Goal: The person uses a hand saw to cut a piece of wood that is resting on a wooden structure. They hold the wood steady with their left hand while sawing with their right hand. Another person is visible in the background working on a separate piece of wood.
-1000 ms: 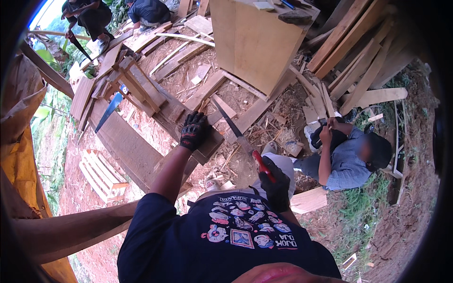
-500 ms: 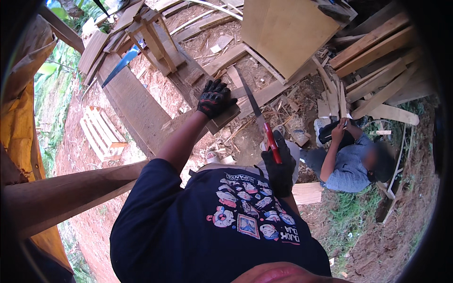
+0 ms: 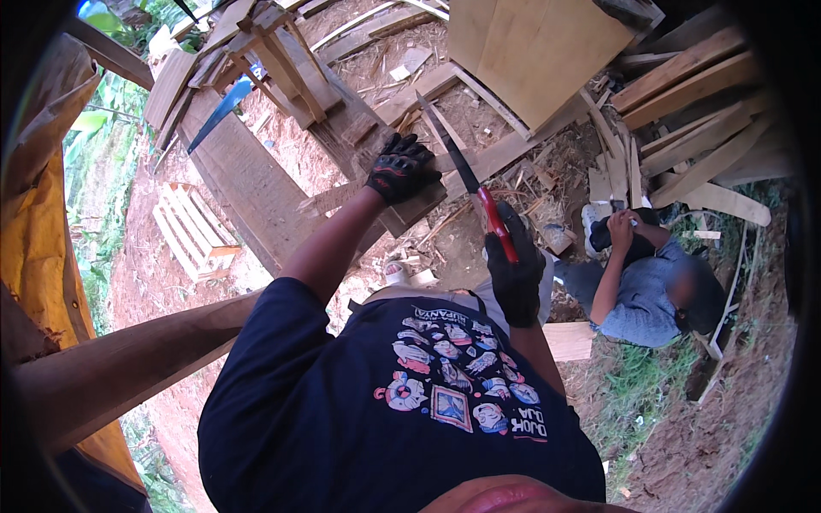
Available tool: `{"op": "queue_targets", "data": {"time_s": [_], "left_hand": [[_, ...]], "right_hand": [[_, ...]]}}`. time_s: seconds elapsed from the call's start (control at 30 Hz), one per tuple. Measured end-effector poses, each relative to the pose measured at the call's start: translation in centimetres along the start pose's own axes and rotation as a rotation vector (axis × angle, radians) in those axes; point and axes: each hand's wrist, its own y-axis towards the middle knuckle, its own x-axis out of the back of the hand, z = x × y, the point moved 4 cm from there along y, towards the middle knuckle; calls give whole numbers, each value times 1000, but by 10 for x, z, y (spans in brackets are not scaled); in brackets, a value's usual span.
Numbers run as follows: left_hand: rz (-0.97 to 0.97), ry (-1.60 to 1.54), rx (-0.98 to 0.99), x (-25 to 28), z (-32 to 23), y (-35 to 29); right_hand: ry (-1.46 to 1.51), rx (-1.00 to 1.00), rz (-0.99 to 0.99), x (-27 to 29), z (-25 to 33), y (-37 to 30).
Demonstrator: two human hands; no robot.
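Note:
A black glove covers my left hand, which presses down with bent fingers on a thin wooden strip lying across a thick bench plank. In my right hand, also gloved in black, is a handsaw with a red handle and a dark narrow blade. The blade points away from me and crosses the strip just right of my left hand, close to the strip's right end. Whether the teeth are in the wood I cannot tell.
A wooden frame stands on the bench beyond. Left of it, a blue handsaw lies on a wide board. A slatted crate sits on the ground. Another person crouches at right, below stacked planks. A large panel lies at the far side.
My right hand has pushed the handsaw forward, away from my body, so its tip reaches farther. My left hand stays on the wooden strip. The whole view has shifted slightly.

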Motion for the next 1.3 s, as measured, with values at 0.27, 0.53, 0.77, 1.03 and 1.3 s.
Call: {"op": "queue_targets", "data": {"time_s": [0.27,0.53,0.77,1.03,1.3], "left_hand": [[39,23,-19,15,-14,7],[9,42,-14,17,-12,5],[-15,-26,-32,14,-11,6],[-9,-66,79,6,1,12],[-22,-20,68,2,0,13]], "right_hand": [[-68,-29,35,-23,-25,-8],[-298,78,107,0,12,-16],[-326,65,156,17,23,-28],[-263,-20,211,-9,24,15],[-131,-229,170,6,20,2]]}}
